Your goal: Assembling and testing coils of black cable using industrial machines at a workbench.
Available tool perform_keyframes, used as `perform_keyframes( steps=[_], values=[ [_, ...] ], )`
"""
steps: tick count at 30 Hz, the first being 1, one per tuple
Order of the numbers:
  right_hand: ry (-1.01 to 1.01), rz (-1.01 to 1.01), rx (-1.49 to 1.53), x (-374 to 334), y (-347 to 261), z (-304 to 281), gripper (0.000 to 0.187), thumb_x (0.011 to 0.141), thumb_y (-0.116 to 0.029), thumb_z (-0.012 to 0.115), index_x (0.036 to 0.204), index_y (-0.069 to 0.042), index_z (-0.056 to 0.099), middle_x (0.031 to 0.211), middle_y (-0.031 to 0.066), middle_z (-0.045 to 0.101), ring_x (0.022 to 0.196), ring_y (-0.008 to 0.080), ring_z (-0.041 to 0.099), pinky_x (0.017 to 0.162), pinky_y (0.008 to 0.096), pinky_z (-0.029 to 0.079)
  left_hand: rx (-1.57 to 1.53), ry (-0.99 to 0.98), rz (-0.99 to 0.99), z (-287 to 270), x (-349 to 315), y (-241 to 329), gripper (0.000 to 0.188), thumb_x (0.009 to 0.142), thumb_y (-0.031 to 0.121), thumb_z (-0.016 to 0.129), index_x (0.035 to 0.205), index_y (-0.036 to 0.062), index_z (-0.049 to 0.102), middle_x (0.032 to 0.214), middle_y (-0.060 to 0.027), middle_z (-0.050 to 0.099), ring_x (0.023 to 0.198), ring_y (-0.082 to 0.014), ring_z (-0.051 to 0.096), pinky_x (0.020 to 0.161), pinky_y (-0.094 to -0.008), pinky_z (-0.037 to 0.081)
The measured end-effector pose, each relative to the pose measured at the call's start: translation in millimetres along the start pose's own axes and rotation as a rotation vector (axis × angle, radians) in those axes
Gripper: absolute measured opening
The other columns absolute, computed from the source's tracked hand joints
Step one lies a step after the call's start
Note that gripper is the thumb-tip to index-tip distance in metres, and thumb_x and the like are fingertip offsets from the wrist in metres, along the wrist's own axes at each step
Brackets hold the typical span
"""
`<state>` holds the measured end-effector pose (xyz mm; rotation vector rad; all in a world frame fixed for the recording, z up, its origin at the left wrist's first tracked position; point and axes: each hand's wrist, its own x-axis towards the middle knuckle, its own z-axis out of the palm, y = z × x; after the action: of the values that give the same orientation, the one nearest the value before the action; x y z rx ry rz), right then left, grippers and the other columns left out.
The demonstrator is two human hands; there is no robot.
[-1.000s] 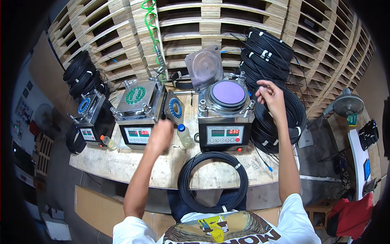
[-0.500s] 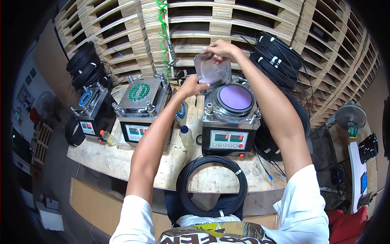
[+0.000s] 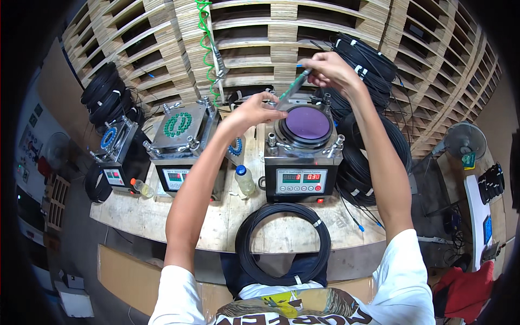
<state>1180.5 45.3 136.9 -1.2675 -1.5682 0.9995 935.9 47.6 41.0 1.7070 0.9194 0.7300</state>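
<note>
A metal fixture plate (image 3: pixel 294 86) with green connectors along it is tilted nearly edge-on above the back of the nearest polishing machine (image 3: pixel 273 157). My right hand (image 3: pixel 331 71) pinches its upper end. At its lower end, the fingers and thumb of my left hand (image 3: pixel 254 114) close on the corner, partly hiding it. Below the plate lies the machine's round purple polishing pad (image 3: pixel 307 123), uncovered, with clamp posts at the corners around it. The left hand's thumb is close to the pad's left edge.
Two more polishers, one with green connectors (image 3: pixel 177 124) and one with blue (image 3: pixel 108 138), stand to the left. A blue-capped bottle (image 3: pixel 245 181), an orange-capped bottle (image 3: pixel 143 188) and a black cable coil (image 3: pixel 244 233) are nearer. More coils (image 3: pixel 374 146) stack at right; wooden pallets (image 3: pixel 276 40) rise behind.
Both hands have turned the plate from showing its broad face to nearly edge-on. My right hand has moved right, and the view has shifted slightly. The machine's display reading has changed.
</note>
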Motion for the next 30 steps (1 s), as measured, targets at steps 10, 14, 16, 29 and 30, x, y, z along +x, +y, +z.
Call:
perform_keyframes(
  steps=[10, 14, 16, 29, 30],
  values=[
    [0.042, -0.041, 0.367, -53.2, 109.6, -33.6, 0.066, 0.095, -0.018, 0.072, 0.150, -0.004, 0.038, 0.104, 0.0048, 0.070, 0.082, 0.0071, 0.062, 0.066, 0.0229, 0.048, -0.256, 0.110, 0.088, 7.9, 16.7, -19.6, 0.072, 0.096, 0.011, 0.070, 0.153, -0.0087, 0.030, 0.091, -0.0072, 0.068, 0.074, -0.0113, 0.063, 0.067, -0.0274, 0.055],
    [0.108, -0.010, 0.341, -66.0, 130.6, -22.6, 0.062, 0.096, -0.021, 0.071, 0.149, -0.007, 0.041, 0.095, -0.0013, 0.068, 0.073, 0.0040, 0.054, 0.058, 0.0206, 0.036, -0.312, 0.129, 0.066, 11.4, 14.6, -29.1, 0.073, 0.094, 0.006, 0.069, 0.154, -0.0081, 0.029, 0.086, -0.0048, 0.068, 0.073, -0.0107, 0.063, 0.066, -0.0264, 0.054],
    [0.068, 0.011, 0.307, -72.5, 136.5, -24.2, 0.061, 0.095, -0.019, 0.071, 0.149, -0.008, 0.043, 0.084, -0.0044, 0.061, 0.071, 0.0036, 0.051, 0.057, 0.0209, 0.036, -0.339, 0.089, 0.045, 16.0, 12.9, -30.9, 0.073, 0.094, 0.005, 0.068, 0.154, -0.0072, 0.028, 0.086, -0.0037, 0.067, 0.072, -0.0100, 0.062, 0.066, -0.0269, 0.054],
    [0.083, 0.119, 0.205, -82.1, 132.1, -11.1, 0.065, 0.092, -0.017, 0.074, 0.149, -0.003, 0.044, 0.080, -0.0030, 0.052, 0.066, 0.0046, 0.047, 0.053, 0.0215, 0.035, -0.311, 0.105, -0.034, 9.4, 1.5, -46.0, 0.079, 0.092, 0.004, 0.070, 0.156, -0.0064, 0.025, 0.084, -0.0031, 0.066, 0.070, -0.0092, 0.059, 0.065, -0.0256, 0.052],
    [0.083, 0.119, 0.204, -82.6, 132.2, -11.5, 0.065, 0.092, -0.017, 0.074, 0.149, -0.003, 0.044, 0.080, -0.0030, 0.052, 0.066, 0.0046, 0.047, 0.053, 0.0215, 0.035, -0.303, 0.099, -0.041, 10.3, 1.3, -46.4, 0.080, 0.092, 0.005, 0.070, 0.156, -0.0064, 0.024, 0.085, -0.0031, 0.066, 0.071, -0.0090, 0.059, 0.065, -0.0254, 0.052]
  ],
)
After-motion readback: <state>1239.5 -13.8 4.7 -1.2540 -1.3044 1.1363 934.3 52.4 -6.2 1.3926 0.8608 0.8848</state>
